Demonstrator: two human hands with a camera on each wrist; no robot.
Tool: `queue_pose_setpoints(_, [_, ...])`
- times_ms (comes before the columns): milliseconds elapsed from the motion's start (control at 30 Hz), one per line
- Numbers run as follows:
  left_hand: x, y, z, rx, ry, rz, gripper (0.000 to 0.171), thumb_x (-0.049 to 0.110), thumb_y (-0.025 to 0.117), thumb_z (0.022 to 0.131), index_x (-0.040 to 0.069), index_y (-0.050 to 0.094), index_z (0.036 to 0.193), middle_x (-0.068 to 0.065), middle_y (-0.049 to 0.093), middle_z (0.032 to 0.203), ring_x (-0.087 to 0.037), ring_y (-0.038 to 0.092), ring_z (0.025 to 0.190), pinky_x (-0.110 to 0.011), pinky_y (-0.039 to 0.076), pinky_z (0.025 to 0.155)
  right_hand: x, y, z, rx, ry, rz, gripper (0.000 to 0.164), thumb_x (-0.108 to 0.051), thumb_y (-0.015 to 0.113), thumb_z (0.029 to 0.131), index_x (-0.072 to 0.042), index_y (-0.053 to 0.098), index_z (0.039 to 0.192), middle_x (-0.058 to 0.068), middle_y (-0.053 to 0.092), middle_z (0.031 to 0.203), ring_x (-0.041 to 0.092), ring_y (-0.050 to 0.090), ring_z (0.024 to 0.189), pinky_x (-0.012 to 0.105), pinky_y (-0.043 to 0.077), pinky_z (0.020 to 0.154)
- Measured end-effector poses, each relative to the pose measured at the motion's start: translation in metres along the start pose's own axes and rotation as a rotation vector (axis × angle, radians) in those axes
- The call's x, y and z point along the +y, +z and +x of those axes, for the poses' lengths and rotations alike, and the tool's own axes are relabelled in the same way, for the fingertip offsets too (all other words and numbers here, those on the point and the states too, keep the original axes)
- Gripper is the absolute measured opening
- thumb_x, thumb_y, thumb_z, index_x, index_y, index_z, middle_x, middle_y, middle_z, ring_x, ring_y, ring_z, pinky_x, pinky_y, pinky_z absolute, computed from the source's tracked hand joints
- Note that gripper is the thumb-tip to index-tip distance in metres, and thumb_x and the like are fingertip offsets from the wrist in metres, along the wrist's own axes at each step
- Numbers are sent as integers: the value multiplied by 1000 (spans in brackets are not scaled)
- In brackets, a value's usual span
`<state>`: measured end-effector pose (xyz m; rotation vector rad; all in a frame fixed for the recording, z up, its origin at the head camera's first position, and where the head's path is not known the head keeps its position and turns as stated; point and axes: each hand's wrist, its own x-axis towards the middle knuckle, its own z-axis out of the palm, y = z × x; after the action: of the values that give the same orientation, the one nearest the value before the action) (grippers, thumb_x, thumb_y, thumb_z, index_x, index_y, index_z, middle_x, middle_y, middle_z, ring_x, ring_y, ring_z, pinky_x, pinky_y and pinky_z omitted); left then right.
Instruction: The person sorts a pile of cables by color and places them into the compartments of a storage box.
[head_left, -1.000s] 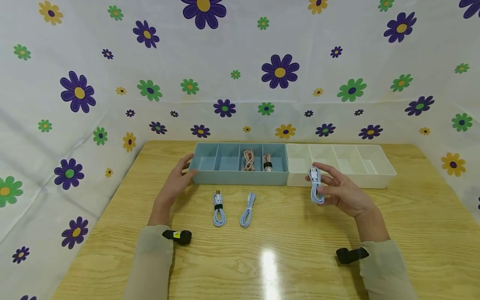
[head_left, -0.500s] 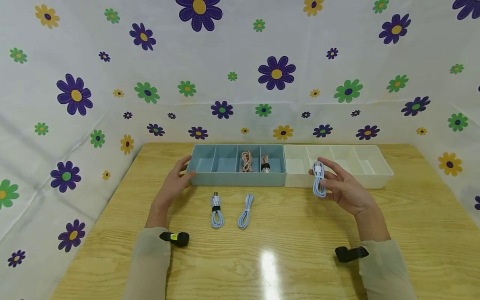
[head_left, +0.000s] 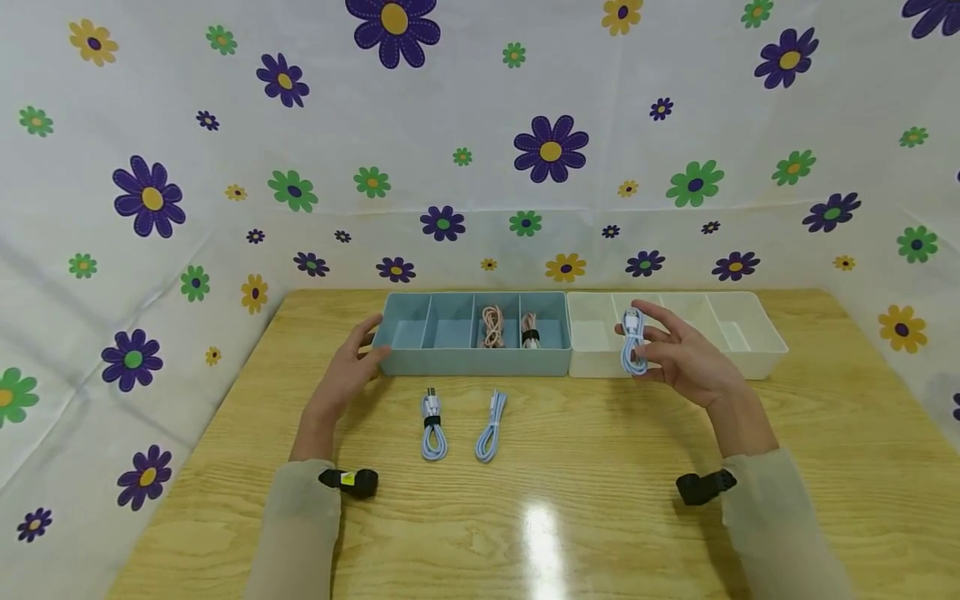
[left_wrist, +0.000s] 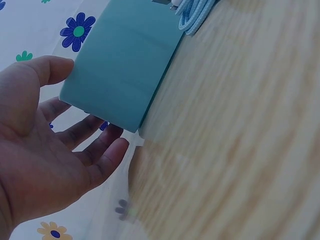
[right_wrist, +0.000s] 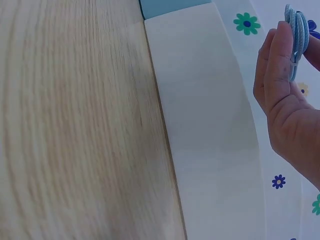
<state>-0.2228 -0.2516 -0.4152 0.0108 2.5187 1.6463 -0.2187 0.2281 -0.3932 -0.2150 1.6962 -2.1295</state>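
near the cream box (head_left: 596, 364), we had a tied pale blue cable (head_left: 633, 342) pinched between the thumb and fingers of our right hand (head_left: 693, 367), its white connector (head_left: 632, 317) uppermost; from the head it overlapped the second compartment from the left, but we could not tell whether it was above that space or in front of it. our left hand (head_left: 345, 371) had its fingers loosely spread at the left end of the blue box (head_left: 476, 362), thumb by the near corner, with no firm grasp that we could see. a black-strapped cable (head_left: 432, 422) and a white-tied cable (head_left: 491, 427) lay on the wooden table (head_left: 420, 533) before the blue box, and a pinkish cable (head_left: 492, 327) and a strapped pinkish cable (head_left: 530, 332) sat in its third and fourth compartments from the left. handling the bundle well, we judged, meant a light but sure pinch near the tie, loops together, bottom clear of the front wall, while a gentle left touch steadied the blue box without pushing it.
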Motion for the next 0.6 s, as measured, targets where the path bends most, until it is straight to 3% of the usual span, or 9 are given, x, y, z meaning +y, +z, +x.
queue_pose_setpoints(167, [-19, 0, 9, 23, 23, 4, 63, 27, 49, 105, 22, 18, 160, -23, 21, 160, -47, 34, 139, -60, 38, 106, -7, 2, 13, 24, 42, -64, 77, 2, 55, 97, -18, 16, 160, 4, 53, 133, 17, 63, 98, 31, 58, 79])
queue_pose_setpoints(300, [-23, -1, 10, 31, 35, -5, 63, 29, 49, 105, 23, 19, 160, -22, 23, 159, -46, 36, 138, -60, 40, 104, -14, 4, 23, 37, 62, -141, 78, 1, 56, 98, -18, 14, 160, 18, 42, 145, 16, 63, 96, 31, 58, 80])
queue_pose_setpoints(467, [-20, -2, 9, 22, 32, 0, 63, 27, 48, 105, 21, 18, 160, -23, 22, 159, -47, 34, 139, -60, 39, 106, -19, 7, 32, 46, 86, -228, 77, 2, 54, 97, -18, 14, 160, 25, 36, 149, 17, 62, 95, 32, 58, 81])
queue_pose_setpoints(600, [-7, -1, 3, 1, 22, -25, 62, 20, 47, 105, 15, 18, 160, -27, 21, 159, -50, 33, 139, -62, 38, 106, -21, 9, 37, 48, 97, -251, 78, 3, 54, 97, -17, 14, 160, 25, 36, 148, 20, 61, 97, 33, 58, 82])
